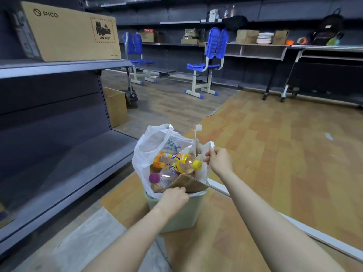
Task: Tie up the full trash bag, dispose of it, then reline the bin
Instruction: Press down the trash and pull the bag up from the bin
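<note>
A pale green bin [188,213] stands on the floor just in front of me. A clear white trash bag [151,146] lines it and rises above the rim, its handles standing up. Inside lie a yellow-capped orange bottle [176,161], a clear bottle with a purple cap [161,178] and brown cardboard [188,183]. My left hand [173,197] grips the bag's near edge at the rim. My right hand [219,160] pinches the bag's right edge above the bin.
A dark metal shelf unit [64,154] runs along the left, with a PICO carton [68,34] on its upper shelf and a cardboard box [115,107] behind it. Two blue chairs [208,63] and desks stand farther back. Wooden floor [275,154] lies to the right.
</note>
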